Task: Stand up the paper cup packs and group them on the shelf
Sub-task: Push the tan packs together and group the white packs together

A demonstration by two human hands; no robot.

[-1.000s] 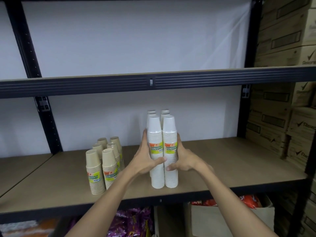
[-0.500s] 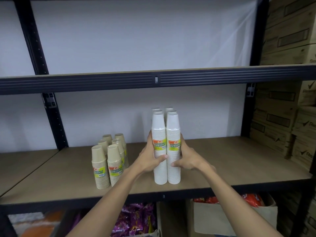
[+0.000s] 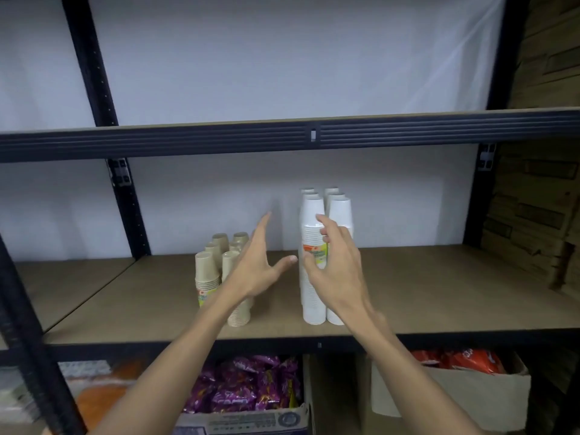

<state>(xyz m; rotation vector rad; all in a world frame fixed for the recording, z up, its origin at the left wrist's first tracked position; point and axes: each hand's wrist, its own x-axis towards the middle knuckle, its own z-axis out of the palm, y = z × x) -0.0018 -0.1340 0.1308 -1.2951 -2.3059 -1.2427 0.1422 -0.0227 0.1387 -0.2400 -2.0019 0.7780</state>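
The left hand (image 3: 260,265) hangs in the air with fingers straight and fanned wide and the thumb stretched out to the right, holding nothing. It sits in the gap between the two groups of cups. The right hand (image 3: 337,271) is also spread, its fingers apart and lightly bent, and it is raised in front of the white paper cup packs (image 3: 312,215). Its palm covers most of their yellow-green labels, and whether any fingertip touches the wrapping cannot be told. The white packs stand upright, mouths down, close together in two files near the front edge of the shelf (image 3: 439,290). Only the tops of the rear ones show behind the front pair. To their left, and apart from them, the brown paper cup packs (image 3: 205,268) also stand upright in a tight cluster. The left hand and forearm hide much of the front right stack, and the print on the labels is too small to read. The upper shelf beam (image 3: 219,139) crosses above. Below the shelf a carton holds purple snack packets (image 3: 244,387), and its lower edge is cut off. A box with red packets (image 3: 461,361) stands to the right of it. The stacked cartons (image 3: 539,183) at far right are dark and blurred.
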